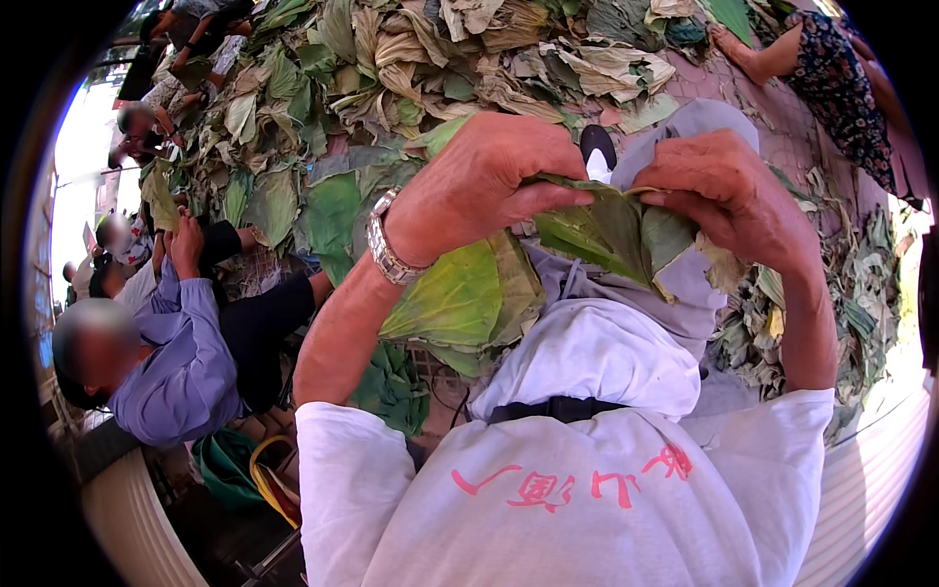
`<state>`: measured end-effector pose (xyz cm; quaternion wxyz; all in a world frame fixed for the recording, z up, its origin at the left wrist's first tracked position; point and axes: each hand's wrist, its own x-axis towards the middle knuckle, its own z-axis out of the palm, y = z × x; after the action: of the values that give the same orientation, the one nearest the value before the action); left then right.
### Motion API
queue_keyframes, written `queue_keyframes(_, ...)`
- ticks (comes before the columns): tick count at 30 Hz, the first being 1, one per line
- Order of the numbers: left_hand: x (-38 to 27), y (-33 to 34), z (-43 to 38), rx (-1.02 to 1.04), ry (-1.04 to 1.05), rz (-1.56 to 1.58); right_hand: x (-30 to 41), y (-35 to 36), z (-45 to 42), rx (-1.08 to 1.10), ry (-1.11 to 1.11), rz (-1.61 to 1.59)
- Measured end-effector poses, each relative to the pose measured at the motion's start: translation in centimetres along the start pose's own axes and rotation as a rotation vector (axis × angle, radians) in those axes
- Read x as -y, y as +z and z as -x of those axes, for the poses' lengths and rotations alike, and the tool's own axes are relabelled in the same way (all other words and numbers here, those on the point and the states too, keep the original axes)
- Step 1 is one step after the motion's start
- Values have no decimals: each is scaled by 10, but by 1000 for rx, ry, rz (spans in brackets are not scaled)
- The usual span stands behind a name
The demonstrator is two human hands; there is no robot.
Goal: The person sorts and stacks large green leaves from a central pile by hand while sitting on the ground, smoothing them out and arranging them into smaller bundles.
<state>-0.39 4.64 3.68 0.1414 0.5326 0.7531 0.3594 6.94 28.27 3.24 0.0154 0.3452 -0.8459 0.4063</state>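
Note:
A partly dried green leaf [612,231], likely a lotus leaf, hangs folded between my two hands above my lap. My left hand [495,180] pinches its upper edge between thumb and fingers. On the other side, my right hand [715,191] grips the edge the same way, with a brown, withered piece [722,268] hanging below its fingers. Beneath my left wrist, which wears a metal watch [389,242], lie broad yellow-green leaves [451,293] beside my thigh. The fingertips of both hands are partly hidden by the leaf.
A wide heap of dried and green leaves [411,59] covers the paved ground ahead. More leaves lie in a pile [858,308] at the right. A seated co-worker [183,359] handles a leaf at my left. Another person's bare leg [759,62] extends in at upper right.

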Motion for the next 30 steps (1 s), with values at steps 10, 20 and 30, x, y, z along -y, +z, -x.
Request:
queue_keyframes(10, 28, -11, 24, -119, -304, 297, -38, -33, 82, -446, 489, 47)
queue_keyframes(20, 34, -3, -2, -56, -370, 434, -67, -61, 195, -824, 740, -10)
queue_keyframes(30, 68, -37, 32, -544, -337, 720, -91, -148, 599, -485, 1747, 1166)
